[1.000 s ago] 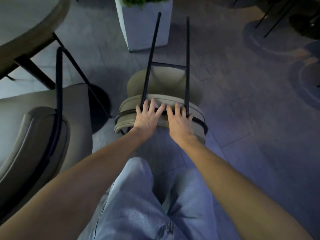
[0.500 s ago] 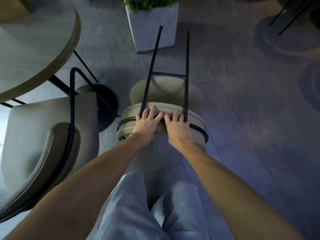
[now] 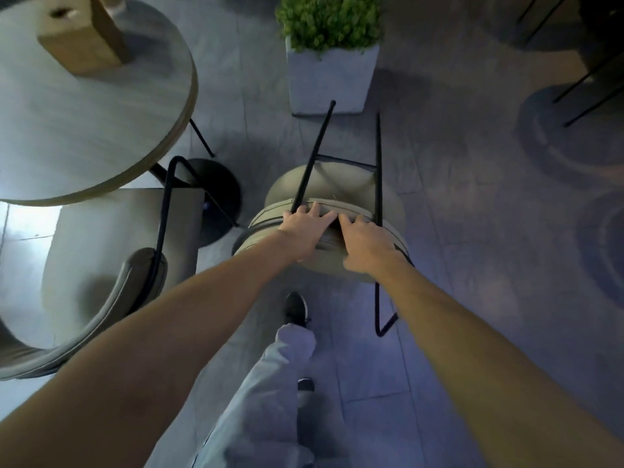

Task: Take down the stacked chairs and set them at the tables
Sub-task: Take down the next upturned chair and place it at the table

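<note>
The left hand (image 3: 302, 231) and right hand (image 3: 366, 243) both grip the padded back of a beige chair (image 3: 337, 187) held tipped, black legs pointing away. It hangs over the tiled floor (image 3: 472, 231), between a round surface (image 3: 84, 113) with another chair (image 3: 111, 265) and a white planter (image 3: 329, 79).

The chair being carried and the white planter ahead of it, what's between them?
Nothing. In the head view, only bare grey floor tile lies between the carried chair and the planter; the chair's black legs point toward it without touching.
</note>
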`<action>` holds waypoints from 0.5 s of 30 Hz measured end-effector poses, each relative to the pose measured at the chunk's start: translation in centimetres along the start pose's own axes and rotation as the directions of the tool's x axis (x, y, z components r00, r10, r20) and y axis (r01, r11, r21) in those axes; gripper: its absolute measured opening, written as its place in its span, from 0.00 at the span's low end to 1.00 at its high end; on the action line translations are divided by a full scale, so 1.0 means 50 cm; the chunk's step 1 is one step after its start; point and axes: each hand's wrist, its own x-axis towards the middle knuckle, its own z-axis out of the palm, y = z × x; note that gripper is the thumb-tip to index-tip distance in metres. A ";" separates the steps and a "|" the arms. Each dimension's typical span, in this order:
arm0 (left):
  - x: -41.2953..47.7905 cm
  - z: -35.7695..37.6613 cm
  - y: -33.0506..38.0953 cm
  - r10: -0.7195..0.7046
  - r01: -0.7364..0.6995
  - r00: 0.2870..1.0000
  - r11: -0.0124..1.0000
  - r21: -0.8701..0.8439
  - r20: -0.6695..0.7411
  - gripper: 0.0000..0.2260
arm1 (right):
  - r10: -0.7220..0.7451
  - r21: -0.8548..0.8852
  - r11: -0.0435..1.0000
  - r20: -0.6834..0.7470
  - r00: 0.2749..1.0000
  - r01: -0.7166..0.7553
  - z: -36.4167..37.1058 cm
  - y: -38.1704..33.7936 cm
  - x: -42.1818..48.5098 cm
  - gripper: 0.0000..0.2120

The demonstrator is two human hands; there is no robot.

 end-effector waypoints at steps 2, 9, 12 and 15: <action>0.028 -0.049 -0.013 0.014 -0.014 1.000 1.000 -0.016 0.010 0.43 | 0.004 0.020 1.000 0.018 1.000 -0.004 -0.045 0.018 0.026 0.39; 0.150 -0.218 -0.067 0.082 -0.086 0.996 0.988 -0.126 -0.037 0.39 | 0.046 0.075 0.996 0.055 0.997 -0.050 -0.191 0.080 0.149 0.46; 0.214 -0.282 -0.071 0.010 -0.019 0.998 0.987 -0.162 -0.055 0.37 | 0.055 0.138 0.989 -0.012 0.998 -0.053 -0.239 0.110 0.205 0.50; 0.271 -0.334 -0.060 -0.138 0.111 0.981 0.977 -0.183 -0.139 0.34 | 0.031 0.141 0.990 -0.142 0.989 -0.011 -0.282 0.137 0.255 0.53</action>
